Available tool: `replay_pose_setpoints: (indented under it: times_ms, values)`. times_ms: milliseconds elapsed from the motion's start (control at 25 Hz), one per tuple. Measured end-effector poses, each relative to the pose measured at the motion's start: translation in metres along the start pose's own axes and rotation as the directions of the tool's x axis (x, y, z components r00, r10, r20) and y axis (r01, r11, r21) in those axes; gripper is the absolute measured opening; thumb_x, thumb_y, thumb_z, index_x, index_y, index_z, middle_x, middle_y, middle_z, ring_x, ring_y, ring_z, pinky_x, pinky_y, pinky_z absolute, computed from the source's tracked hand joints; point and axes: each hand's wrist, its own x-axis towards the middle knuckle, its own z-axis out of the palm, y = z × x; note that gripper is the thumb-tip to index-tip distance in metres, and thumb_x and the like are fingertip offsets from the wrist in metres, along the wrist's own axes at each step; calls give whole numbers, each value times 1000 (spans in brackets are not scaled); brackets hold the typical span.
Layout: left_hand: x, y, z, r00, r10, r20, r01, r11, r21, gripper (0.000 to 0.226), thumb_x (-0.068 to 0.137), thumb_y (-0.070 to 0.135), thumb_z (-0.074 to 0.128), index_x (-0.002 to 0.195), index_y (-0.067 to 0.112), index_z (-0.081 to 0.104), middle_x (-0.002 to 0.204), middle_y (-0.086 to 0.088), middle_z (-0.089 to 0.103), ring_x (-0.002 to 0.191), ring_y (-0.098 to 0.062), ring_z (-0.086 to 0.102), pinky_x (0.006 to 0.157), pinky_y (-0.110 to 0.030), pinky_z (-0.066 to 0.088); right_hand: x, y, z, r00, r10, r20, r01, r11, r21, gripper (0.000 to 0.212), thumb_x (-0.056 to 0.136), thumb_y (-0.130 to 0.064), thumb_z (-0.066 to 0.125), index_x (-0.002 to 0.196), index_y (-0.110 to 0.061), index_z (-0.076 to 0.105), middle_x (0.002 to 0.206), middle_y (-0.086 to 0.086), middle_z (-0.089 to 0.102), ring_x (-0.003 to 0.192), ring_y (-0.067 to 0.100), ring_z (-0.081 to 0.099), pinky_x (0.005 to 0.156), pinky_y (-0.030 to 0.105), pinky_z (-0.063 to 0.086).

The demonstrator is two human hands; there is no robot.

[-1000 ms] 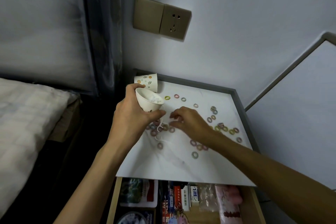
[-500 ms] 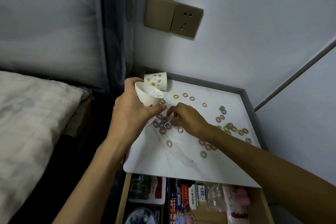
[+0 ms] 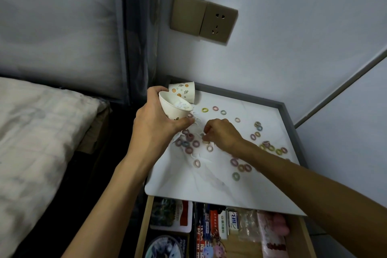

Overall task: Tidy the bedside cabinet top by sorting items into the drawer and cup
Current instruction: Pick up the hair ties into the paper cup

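Note:
My left hand (image 3: 156, 126) grips a white paper cup (image 3: 173, 108), tilted toward the right, above the left side of the white cabinet top (image 3: 188, 182); white bits lie inside the cup. My right hand (image 3: 222, 135) is down on the top with fingers curled, pinching among small white floss picks (image 3: 196, 120) and coloured hair rings (image 3: 189, 142). Whether it holds one is hidden. More rings (image 3: 271, 147) lie scattered to the right. A second patterned cup (image 3: 184, 91) lies on its side at the back left corner. The drawer (image 3: 219, 228) below stands open.
The drawer holds packets, small boxes, a pink packet (image 3: 272, 234) and a round tin (image 3: 165, 247). A bed with a pale cover (image 3: 35, 132) lies at the left. A wall socket plate (image 3: 204, 18) sits above the cabinet; a grey rim (image 3: 293, 132) edges the top.
My left hand still holds the cup, tilted the same way. My right hand has shifted left toward the cup, among the picks. The camera has swung slightly left.

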Motion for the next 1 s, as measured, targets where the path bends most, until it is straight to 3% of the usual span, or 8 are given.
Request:
replay_pose_setpoints:
  times_ms: [120, 200, 280, 440, 560, 680, 880, 1000]
  values:
    - [0, 1, 0, 1000, 3, -1, -3, 1000, 0, 74, 60, 38, 90, 117, 34, 43, 90, 24, 55, 83, 6, 57, 59, -3, 43, -2, -9, 5, 993, -94, -73, 75, 969, -234, 14, 88, -16, 64, 100, -13, 72, 99, 9, 71, 88, 27, 65, 68, 29, 45]
    - [0, 1, -1, 1000, 2, -3, -2, 1000, -2, 74, 61, 38, 90, 118, 33, 44, 91, 24, 56, 84, 6, 58, 62, -7, 44, -5, -14, 7, 981, -189, -44, 154, 898, -412, 14, 87, -7, 60, 98, -8, 67, 101, 12, 68, 90, 30, 64, 65, 29, 37]
    - [-2, 2, -2, 1000, 1, -6, -1, 1000, 1, 74, 60, 39, 90, 118, 32, 44, 90, 24, 56, 83, 7, 57, 64, -8, 44, -9, -11, 6, 981, -193, -23, 162, 879, -447, 15, 89, -5, 57, 103, -5, 62, 104, 14, 66, 93, 30, 64, 66, 30, 36]
    - [-2, 1, -6, 1000, 6, -5, -6, 1000, 8, 74, 60, 41, 89, 118, 31, 44, 90, 23, 55, 84, 6, 57, 64, -10, 43, -25, 1, -8, 961, -200, -190, 142, 950, -278, 12, 95, -19, 59, 101, -8, 60, 91, 11, 70, 80, 26, 65, 63, 27, 38]
    - [-2, 1, -9, 1000, 1, -13, 0, 1000, 10, 74, 60, 41, 89, 118, 31, 44, 91, 22, 55, 83, 3, 58, 66, -12, 45, -50, -5, 0, 951, -286, -121, 272, 955, -117, 11, 89, -23, 68, 93, -13, 70, 83, 5, 73, 77, 20, 67, 67, 29, 47]
    - [-5, 5, -7, 1000, 1, -14, -1, 1000, 1, 73, 60, 40, 89, 117, 32, 44, 93, 19, 57, 84, 3, 58, 66, -13, 45, -62, -6, 15, 969, -233, -81, 227, 971, -76, 12, 89, -24, 68, 92, -13, 71, 87, 4, 73, 83, 19, 67, 76, 34, 51]
    - [-8, 5, -8, 1000, 2, -19, -2, 1000, 4, 75, 61, 41, 89, 120, 30, 45, 97, 15, 58, 84, -1, 58, 69, -19, 49, -68, -4, 26, 991, -94, -96, 102, 991, 83, 19, 85, -28, 72, 97, -14, 71, 93, 0, 69, 86, 15, 63, 77, 33, 51]
    - [-7, 6, -9, 1000, -4, -19, 5, 1000, 10, 75, 61, 40, 89, 120, 29, 45, 97, 15, 58, 84, -4, 59, 69, -19, 48, -70, -4, 26, 995, -59, -84, 66, 994, 85, 17, 83, -28, 75, 94, -15, 70, 91, -2, 68, 85, 13, 63, 75, 29, 49]
